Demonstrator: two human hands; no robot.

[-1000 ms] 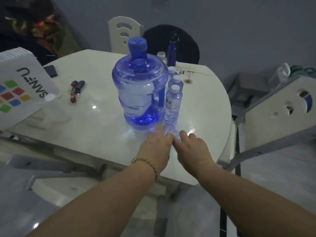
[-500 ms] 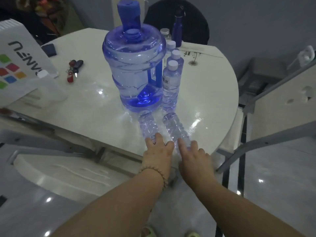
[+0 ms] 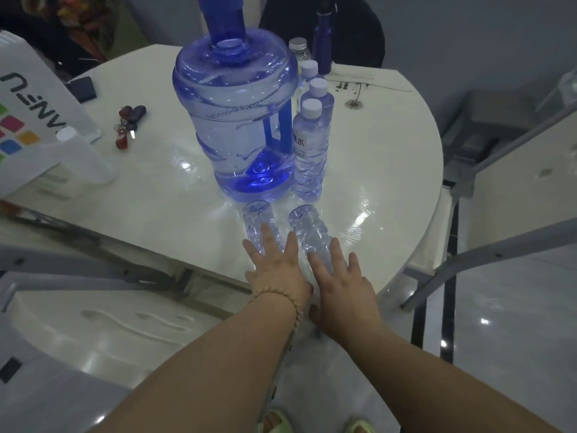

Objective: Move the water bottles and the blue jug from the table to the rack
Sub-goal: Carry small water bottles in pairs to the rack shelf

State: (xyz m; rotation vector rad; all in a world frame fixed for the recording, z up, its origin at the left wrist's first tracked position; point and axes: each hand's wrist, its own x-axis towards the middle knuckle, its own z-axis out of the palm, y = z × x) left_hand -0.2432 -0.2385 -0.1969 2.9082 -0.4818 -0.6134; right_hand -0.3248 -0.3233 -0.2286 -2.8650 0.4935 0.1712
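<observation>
I think the job has hardly begun. Nothing has gone to the rack yet, as far as I can see, and I cannot tell for sure where the rack is.

The big blue jug [image 3: 237, 120] stands in the middle of the table [image 3: 390, 157]. A row of small water bottles [image 3: 310, 151] stands just beside it, running toward the far edge. A dark blue bottle [image 3: 324, 42] stands at the far edge.

Two more clear bottles lie on their sides near the near edge. The left hand [image 3: 274, 270] rests flat on the left lying bottle [image 3: 256, 218], with its fingers straight and spread. The right hand [image 3: 343, 285] rests the same way on the right lying bottle [image 3: 307, 225]. Neither hand is wrapped round its bottle.

I guess these two bottles go first. After that, all the standing bottles and the jug are left to carry. The jug is big, so I would use both hands for it.
</observation>
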